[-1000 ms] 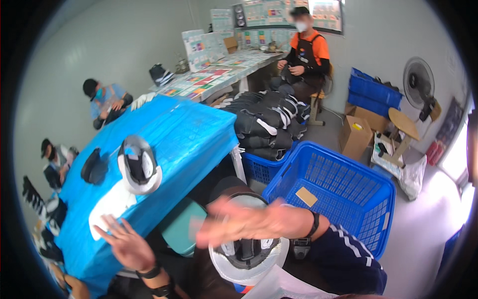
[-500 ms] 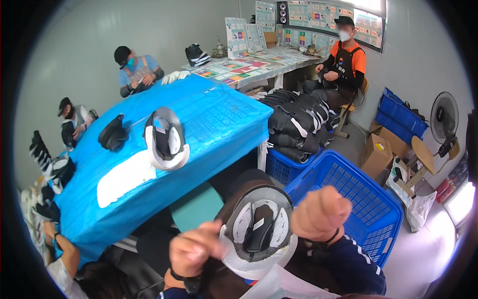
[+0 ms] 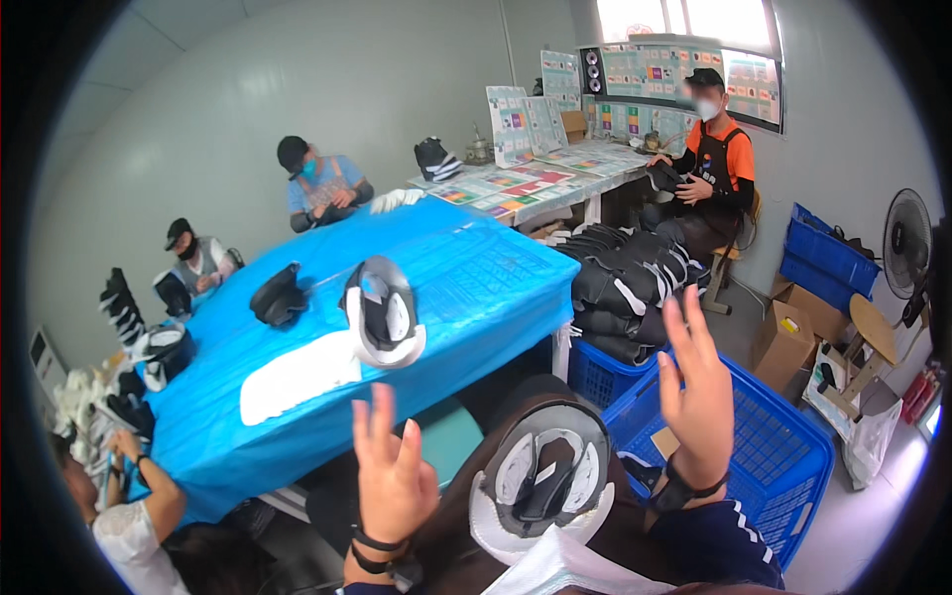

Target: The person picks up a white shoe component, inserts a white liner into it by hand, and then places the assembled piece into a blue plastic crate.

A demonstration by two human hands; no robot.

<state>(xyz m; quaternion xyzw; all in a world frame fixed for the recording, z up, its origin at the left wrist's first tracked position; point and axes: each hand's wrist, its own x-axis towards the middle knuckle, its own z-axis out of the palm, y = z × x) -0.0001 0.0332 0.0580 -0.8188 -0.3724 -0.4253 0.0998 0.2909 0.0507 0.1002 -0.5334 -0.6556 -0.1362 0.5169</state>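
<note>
My left hand (image 3: 395, 484) is raised, fingers apart and holding nothing. On the other side, my right hand (image 3: 697, 409) is up too, its fingers stretched and spread. Between them, on my lap, an upturned helmet liner (image 3: 548, 474) rests untouched: grey shell, white side pads, black lining, pale rim. A similar helmet liner (image 3: 383, 315) lies on the blue-covered table (image 3: 476, 332) ahead, beside a flat white sheet (image 3: 297, 385) and a black padded piece (image 3: 279, 295). A white edge (image 3: 560, 567) covers the near side of the lap liner.
A blue crate (image 3: 769, 451) stands beside my right arm. Behind it, black padded pieces (image 3: 625, 283) are heaped in another crate. Several people sit around, one in an orange shirt (image 3: 739, 157). A fan (image 3: 904, 243), stool (image 3: 875, 325) and cardboard box (image 3: 783, 337) stand right.
Both hands were closed or curled beside the helmet liner; now they are raised with fingers spread. The view has tilted up, so the scene sits lower and further right.
</note>
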